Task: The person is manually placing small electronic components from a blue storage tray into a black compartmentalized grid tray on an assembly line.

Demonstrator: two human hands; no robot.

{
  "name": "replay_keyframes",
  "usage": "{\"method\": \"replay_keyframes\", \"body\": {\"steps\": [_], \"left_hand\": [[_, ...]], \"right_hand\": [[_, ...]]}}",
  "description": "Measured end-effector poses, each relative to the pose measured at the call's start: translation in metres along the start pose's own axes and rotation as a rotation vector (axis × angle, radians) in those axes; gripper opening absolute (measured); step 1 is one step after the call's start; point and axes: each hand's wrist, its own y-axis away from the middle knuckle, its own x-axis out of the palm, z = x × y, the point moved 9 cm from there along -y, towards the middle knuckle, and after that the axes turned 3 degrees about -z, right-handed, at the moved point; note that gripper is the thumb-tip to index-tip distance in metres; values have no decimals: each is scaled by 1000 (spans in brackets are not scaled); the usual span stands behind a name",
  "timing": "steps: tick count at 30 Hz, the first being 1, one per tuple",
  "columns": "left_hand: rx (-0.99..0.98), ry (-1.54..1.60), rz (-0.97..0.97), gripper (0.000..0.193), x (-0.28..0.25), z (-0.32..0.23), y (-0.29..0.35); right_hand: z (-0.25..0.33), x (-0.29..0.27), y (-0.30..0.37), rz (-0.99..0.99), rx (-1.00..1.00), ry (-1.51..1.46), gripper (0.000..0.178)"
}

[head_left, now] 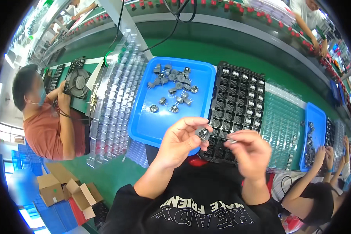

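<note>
My left hand [174,142] grips a small round grey plug-like part [202,133] between thumb and fingers, its dark-and-metal face showing. Close by on the right, my right hand [250,147] pinches a tiny silvery piece [231,140]; its exact kind cannot be made out. A gap separates the two hands. Beyond my left hand lies a blue tray [146,123] with several loose grey round parts [179,85], some with metal pins. Both hands are over the near part of a black compartment tray [229,116], whose right-hand columns hold several silvery pieces [251,95].
Clear plastic blister trays [115,103] stand left of the blue tray, and more [280,128] lie at right. Another blue tray [314,113] is farther right. A co-worker [50,121] sits left by a black fan [78,83]. Cardboard boxes [50,189] are at lower left.
</note>
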Motion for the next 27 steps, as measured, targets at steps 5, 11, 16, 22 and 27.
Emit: {"method": "replay_keyframes", "body": {"steps": [5, 11, 16, 22, 27], "left_hand": [[57, 1, 26, 37, 11, 0, 12], [111, -20, 45, 37, 12, -5, 16], [44, -51, -7, 43, 4, -3, 16], [-3, -44, -11, 40, -1, 3, 18], [-17, -68, -8, 38, -2, 5, 24]], "right_hand": [[39, 41, -7, -9, -315, 310, 27], [47, 47, -5, 13, -409, 381, 32], [43, 50, -3, 31, -428, 399, 32], [41, 52, -1, 35, -404, 394, 28], [34, 52, 4, 40, -381, 379, 30]]}}
